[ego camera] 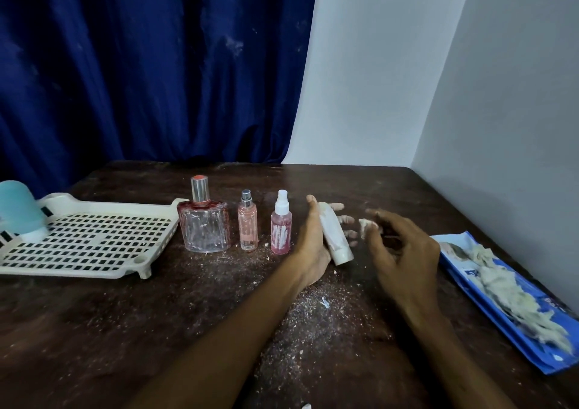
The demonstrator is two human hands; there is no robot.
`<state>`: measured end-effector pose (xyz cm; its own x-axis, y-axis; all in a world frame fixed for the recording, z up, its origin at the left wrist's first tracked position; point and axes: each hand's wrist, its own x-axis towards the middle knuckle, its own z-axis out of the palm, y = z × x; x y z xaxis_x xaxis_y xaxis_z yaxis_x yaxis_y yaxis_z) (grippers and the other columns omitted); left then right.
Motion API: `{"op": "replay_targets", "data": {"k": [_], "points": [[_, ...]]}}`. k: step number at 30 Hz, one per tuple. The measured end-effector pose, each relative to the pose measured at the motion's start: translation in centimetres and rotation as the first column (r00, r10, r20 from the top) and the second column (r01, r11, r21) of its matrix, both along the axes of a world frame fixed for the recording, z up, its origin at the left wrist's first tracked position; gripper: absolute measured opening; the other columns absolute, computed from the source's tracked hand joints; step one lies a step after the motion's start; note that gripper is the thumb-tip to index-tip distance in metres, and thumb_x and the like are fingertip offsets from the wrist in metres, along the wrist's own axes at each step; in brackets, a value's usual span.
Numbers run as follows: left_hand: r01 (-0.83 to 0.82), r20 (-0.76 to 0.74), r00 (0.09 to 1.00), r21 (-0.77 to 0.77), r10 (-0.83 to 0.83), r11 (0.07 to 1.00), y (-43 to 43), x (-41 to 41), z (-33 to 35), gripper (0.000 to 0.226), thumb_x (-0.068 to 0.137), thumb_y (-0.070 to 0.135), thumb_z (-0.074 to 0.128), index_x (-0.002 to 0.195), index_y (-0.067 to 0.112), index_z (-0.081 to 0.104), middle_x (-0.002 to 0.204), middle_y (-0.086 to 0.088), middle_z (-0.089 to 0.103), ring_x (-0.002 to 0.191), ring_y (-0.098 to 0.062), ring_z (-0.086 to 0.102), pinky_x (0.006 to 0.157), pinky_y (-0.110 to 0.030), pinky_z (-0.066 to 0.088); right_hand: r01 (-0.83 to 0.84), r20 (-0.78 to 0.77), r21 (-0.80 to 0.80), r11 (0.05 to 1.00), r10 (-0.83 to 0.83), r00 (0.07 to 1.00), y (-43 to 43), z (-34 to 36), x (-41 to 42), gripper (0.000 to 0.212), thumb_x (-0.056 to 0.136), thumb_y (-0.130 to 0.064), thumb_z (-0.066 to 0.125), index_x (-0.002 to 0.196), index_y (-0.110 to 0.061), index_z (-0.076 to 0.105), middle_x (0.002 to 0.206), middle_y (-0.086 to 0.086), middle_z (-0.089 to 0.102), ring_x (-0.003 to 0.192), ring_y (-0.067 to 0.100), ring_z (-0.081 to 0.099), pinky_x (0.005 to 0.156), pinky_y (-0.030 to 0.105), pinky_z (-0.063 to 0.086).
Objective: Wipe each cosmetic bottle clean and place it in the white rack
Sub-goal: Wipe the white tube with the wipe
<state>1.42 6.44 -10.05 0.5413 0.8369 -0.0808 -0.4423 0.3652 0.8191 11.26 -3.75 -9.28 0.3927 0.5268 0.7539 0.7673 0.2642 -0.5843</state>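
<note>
My left hand (313,239) holds a dusty white tube (334,236) at mid-table, thumb on its left side and fingertips showing behind it. Just right of the tube, my right hand (404,249) pinches a small whitish wad (367,225) in its fingertips. Three bottles stand in a row to the left: a wide glass perfume bottle (205,220) with a silver and red cap, a slim pink spray bottle (248,222), and a pink spray bottle (281,224) with a white nozzle. The white perforated rack (87,239) lies at the far left.
A pale blue container (18,211) sits on the rack's far left corner. A blue packet (488,283) with shredded whitish wiping material (507,283) lies along the table's right edge. Powder and crumbs cover the dark wooden table (156,330). A blue curtain hangs behind.
</note>
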Motion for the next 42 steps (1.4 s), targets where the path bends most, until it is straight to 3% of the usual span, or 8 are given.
{"op": "replay_targets", "data": {"k": [4,10,17,21,27,32,37,42], "points": [[-0.006,0.034,0.999,-0.064,0.008,0.998,0.4,-0.2,0.2,0.073,0.098,0.066,0.021,0.125,0.006,0.054,0.084,-0.012,0.067,0.073,-0.027,0.065,0.077,-0.042,0.053,-0.015,0.067,-0.108,0.994,0.023,0.998,0.2,-0.4,-0.1,0.016,0.081,-0.004,0.073,0.094,-0.013,0.078,0.087,-0.007,0.071,0.077,-0.002,0.064,0.072,0.006,0.047],[-0.005,0.052,0.999,-0.087,0.009,0.996,0.2,-0.2,0.3,0.066,0.1,0.062,0.021,0.118,0.006,0.051,0.086,-0.011,0.065,0.065,-0.022,0.063,0.067,-0.039,0.049,-0.056,0.052,-0.162,0.985,0.066,0.996,0.3,-0.9,-0.2,0.016,0.082,-0.008,0.075,0.097,-0.012,0.078,0.09,-0.006,0.071,0.083,-0.009,0.063,0.07,0.0,0.043],[-0.019,0.05,0.998,-0.055,0.022,0.998,0.1,0.1,0.3,0.072,0.099,0.063,0.024,0.133,0.006,0.05,0.096,-0.011,0.065,0.077,-0.021,0.066,0.072,-0.042,0.054,-0.072,0.133,-0.209,0.975,0.101,0.986,0.4,-1.2,0.3,0.014,0.08,-0.012,0.076,0.094,-0.014,0.077,0.089,-0.007,0.072,0.076,-0.001,0.066,0.071,0.017,0.053],[-0.051,0.042,0.998,-0.024,0.052,0.998,0.3,0.2,0.1,0.068,0.101,0.058,0.026,0.132,0.004,0.053,0.089,-0.008,0.062,0.072,-0.019,0.063,0.06,-0.036,0.057,-0.072,0.122,-0.24,0.968,0.104,0.987,0.4,-1.1,0.3,0.019,0.079,-0.012,0.077,0.098,-0.016,0.077,0.09,-0.01,0.072,0.078,-0.002,0.066,0.074,0.017,0.054],[-0.083,0.053,0.995,-0.025,0.085,0.996,0.6,0.4,0.0,0.065,0.102,0.058,0.024,0.124,0.007,0.058,0.076,-0.001,0.054,0.066,-0.014,0.056,0.068,-0.03,0.047,-0.168,0.158,-0.263,0.95,0.214,0.964,-0.1,-1.0,0.2,0.017,0.071,-0.018,0.082,0.087,-0.017,0.079,0.09,-0.01,0.069,0.083,-0.002,0.066,0.071,0.009,0.051],[-0.106,0.054,0.993,-0.003,0.106,0.994,0.9,0.4,-0.3,0.059,0.102,0.057,0.028,0.117,0.012,0.062,0.072,0.0,0.057,0.063,-0.013,0.058,0.068,-0.03,0.049,-0.083,0.116,-0.274,0.958,0.118,0.986,0.2,-1.1,0.5,0.013,0.07,-0.014,0.085,0.08,-0.018,0.078,0.082,-0.01,0.07,0.071,0.001,0.065,0.067,0.027,0.057],[-0.09,0.079,0.993,-0.022,0.091,0.996,0.8,0.3,-0.3,0.058,0.102,0.057,0.029,0.12,0.012,0.061,0.076,0.0,0.056,0.067,-0.014,0.057,0.069,-0.03,0.048,-0.202,0.137,-0.234,0.951,0.238,0.962,-0.1,-1.1,-0.4,0.019,0.073,-0.011,0.083,0.09,-0.016,0.08,0.091,-0.008,0.072,0.081,-0.002,0.067,0.071,0.012,0.053],[-0.059,0.062,0.996,0.028,0.057,0.998,0.9,0.1,-0.4,0.054,0.101,0.055,0.035,0.124,0.015,0.063,0.084,0.0,0.061,0.076,-0.013,0.062,0.073,-0.033,0.05,-0.098,0.121,-0.233,0.968,0.128,0.984,0.1,-1.2,0.4,0.021,0.078,-0.014,0.08,0.098,-0.016,0.077,0.092,-0.008,0.073,0.079,-0.001,0.067,0.074,0.017,0.055]]}}
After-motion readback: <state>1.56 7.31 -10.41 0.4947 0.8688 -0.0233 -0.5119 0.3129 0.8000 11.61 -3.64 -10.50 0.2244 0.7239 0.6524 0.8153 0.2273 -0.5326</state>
